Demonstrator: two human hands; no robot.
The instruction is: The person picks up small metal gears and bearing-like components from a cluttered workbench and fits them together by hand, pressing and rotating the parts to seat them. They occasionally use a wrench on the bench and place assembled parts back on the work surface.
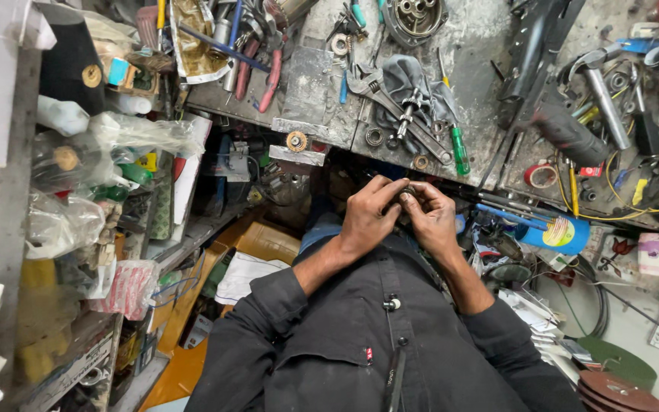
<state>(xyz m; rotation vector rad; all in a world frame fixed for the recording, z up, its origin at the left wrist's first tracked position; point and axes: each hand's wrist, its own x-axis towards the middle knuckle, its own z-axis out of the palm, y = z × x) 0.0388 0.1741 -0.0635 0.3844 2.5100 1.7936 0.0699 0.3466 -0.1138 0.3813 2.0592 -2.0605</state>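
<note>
both hands, left hand (366, 217) and right hand (432, 217), pinch a small dark part (404, 194) together.

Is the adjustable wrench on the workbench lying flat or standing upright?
Lying flat. The adjustable wrench rests lengthwise on the workbench, partly over a grey cloth, beside a green-handled screwdriver.

1. two bare hands: left hand (366, 215), right hand (430, 219), closed together on one small dark metal part (406, 195).
2. one large steel adjustable wrench (398, 111).
3. one green-handled screwdriver (460, 150).
4. one blue cylindrical can (557, 233).
</note>
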